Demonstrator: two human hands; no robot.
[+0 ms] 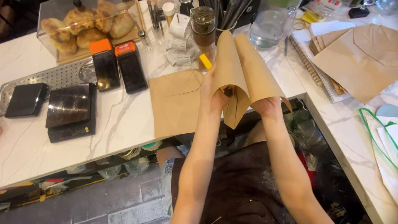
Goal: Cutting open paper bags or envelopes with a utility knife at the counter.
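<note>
Looking down over a white marbled counter [124, 120] that wraps round in an L, with a second run of it along the right side. At the far left sits a clear case of bread rolls [89, 27], and near it two dark card terminals [118, 64] with orange tops lie side by side. Left of those, a black digital scale [70, 112] rests close to the counter's near edge. A flat brown paper bag [176, 101] lies on the counter just left of the hands, and a stack of brown bags [360, 54] spreads over the right-hand counter.

Now the hands: both arms reach straight up from a dark apron. The left hand [213, 93] is clamped on the left edge of a brown paper bag held upright [242, 76], fingers wrapped round the fold. The right hand [268, 105] grips the bag's lower right edge, closed on the paper. The bag stands above the counter edge, its two sides curling open at the top.

A small yellow object [205, 61] peeks out behind the left hand; what it is, hard to say. The right fingers are mostly hidden behind the paper. Below the counter, shelves of clutter stay dim and unclear.
</note>
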